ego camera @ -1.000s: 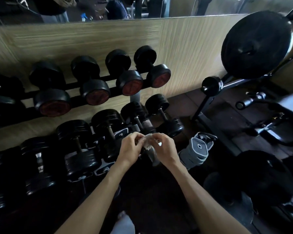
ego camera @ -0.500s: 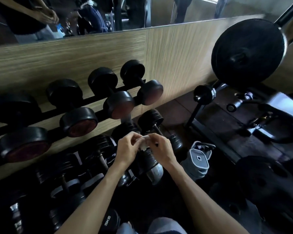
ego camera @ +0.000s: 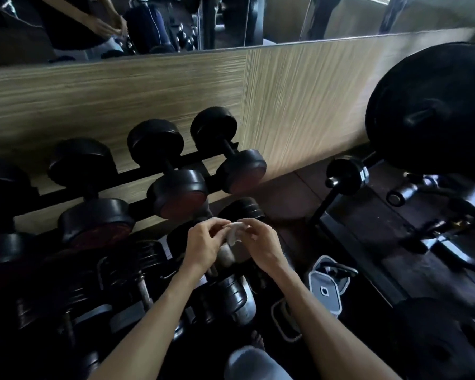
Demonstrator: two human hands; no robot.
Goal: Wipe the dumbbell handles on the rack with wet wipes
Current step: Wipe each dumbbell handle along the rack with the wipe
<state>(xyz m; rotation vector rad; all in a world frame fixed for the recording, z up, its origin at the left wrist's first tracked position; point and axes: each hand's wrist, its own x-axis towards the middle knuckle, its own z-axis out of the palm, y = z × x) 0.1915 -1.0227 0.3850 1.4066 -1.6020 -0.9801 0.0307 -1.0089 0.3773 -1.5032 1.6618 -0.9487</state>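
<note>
Head view shows us both hands meeting in front of the lower tier of the rack. Our left hand and right hand each pinch the small white wet wipe between curled fingers, holding it bunched between them, above a lower-tier dumbbell. On the upper tier, black dumbbells with reddish end faces sit side by side, the nearest one just beyond our hands. A grey wipes pack lies on the floor to our right.
</note>
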